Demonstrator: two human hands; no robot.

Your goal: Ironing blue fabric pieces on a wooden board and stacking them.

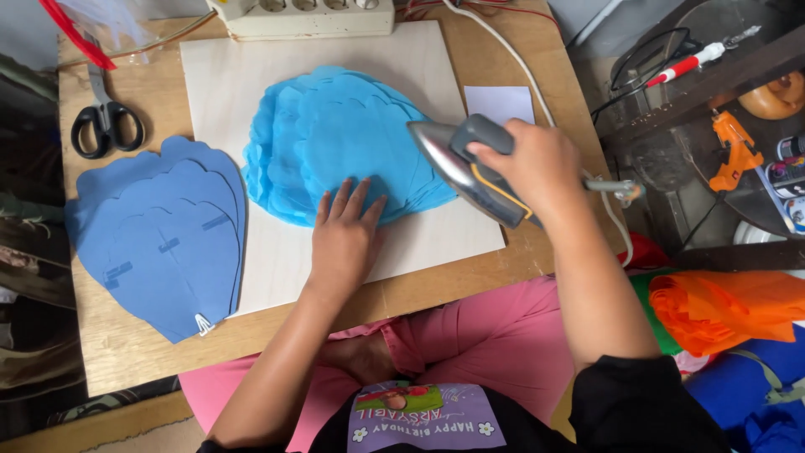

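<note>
Down at the bottom of the frame, pink-clad knees, and from there two bare arms rise to the low wooden table [126,352]. The left hand [344,239] lies flat at centre, palm down, fingers spread and pressing the near edge of the light blue petal stack [335,143]. Just to its right, the right hand [537,164] has its fingers wrapped tight around the grey handle of an electric iron [461,164], tilted so the shiny soleplate faces left, its tip touching the stack's right edge. The stack rests on a pale board [419,243] that covers the middle of the table. To the left, a darker blue paper template pile [163,235], taped and held by a clip at its lower point, overlaps the board's edge. At upper left lie black-handled scissors [105,122]. At the top edge sits a cream power strip [306,15]. At lower right, orange fabric [729,310]; above it an orange glue gun [734,151].
</note>
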